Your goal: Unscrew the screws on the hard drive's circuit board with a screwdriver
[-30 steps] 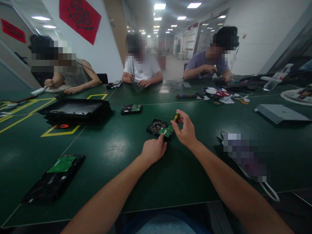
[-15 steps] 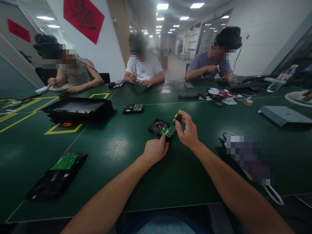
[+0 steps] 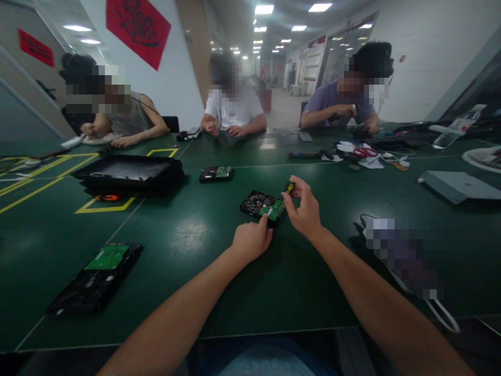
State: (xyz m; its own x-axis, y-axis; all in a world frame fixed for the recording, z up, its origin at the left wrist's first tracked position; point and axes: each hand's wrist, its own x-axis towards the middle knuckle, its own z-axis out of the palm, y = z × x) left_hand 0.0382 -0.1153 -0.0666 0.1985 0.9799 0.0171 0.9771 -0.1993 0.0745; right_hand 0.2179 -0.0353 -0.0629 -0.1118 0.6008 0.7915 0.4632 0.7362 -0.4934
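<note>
A hard drive [image 3: 253, 201] with a green circuit board lies on the table in front of me. My left hand [image 3: 251, 243] grips its near edge, the index finger pressed on the board and the other fingers curled, partly hidden. Between thumb and fingertips, my right hand [image 3: 303, 206] pinches a short black and yellow screwdriver [image 3: 290, 186]. Its handle leans over the right edge of the drive; the tip is too small to make out.
Other hard drives lie at the near left [image 3: 107, 258] and farther back [image 3: 216, 173]. Black trays [image 3: 129, 175] are stacked at left. At right are a blurred pouch-like item [image 3: 403, 261] and a grey metal box [image 3: 456, 187]. Three co-workers sit across the green table.
My right hand has tilted the screwdriver handle slightly, nearer to upright. My left hand keeps its place on the hard drive. The whole view has shifted a little.
</note>
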